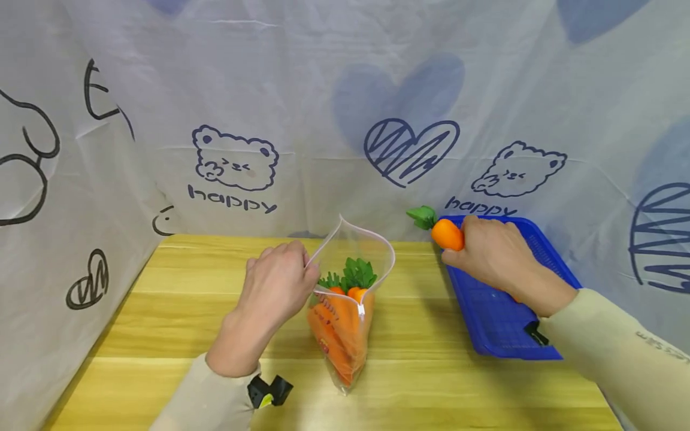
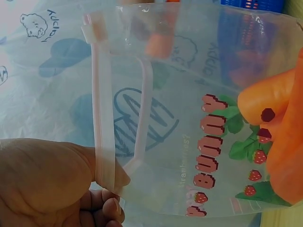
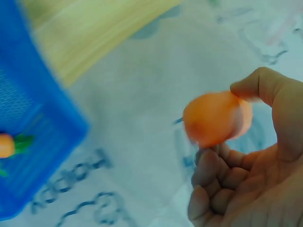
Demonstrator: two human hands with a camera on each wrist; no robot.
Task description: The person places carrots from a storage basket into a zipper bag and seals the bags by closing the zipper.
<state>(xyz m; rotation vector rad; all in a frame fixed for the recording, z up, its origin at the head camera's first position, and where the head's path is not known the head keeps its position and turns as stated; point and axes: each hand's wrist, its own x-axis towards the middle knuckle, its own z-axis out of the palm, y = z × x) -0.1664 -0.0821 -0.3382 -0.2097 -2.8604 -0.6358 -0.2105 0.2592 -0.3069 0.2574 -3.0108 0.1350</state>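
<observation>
My left hand (image 1: 277, 284) pinches the rim of a clear zip bag (image 1: 393, 258) between thumb and fingers. The bag's pink-edged mouth gapes, and its slider hangs at the near side. Orange carrots (image 1: 336, 341) with green leafy tops fill the lower part of the bag; red "bunny" lettering (image 2: 213, 142) shows on it in the left wrist view. Over the far end of a blue basket (image 1: 480, 332), my right hand (image 1: 487, 251) grips another carrot (image 1: 447, 234), its leafy end pointing left. In the right wrist view that carrot (image 3: 210, 118) sits between thumb and curled fingers, slightly blurred.
At least one carrot (image 3: 6, 145) lies in the basket, partly hidden by my right arm in the head view. A wooden table (image 1: 431, 383) carries the bag and basket. Behind and to the left hangs a white cloth (image 1: 318, 131) with drawn bears and hearts.
</observation>
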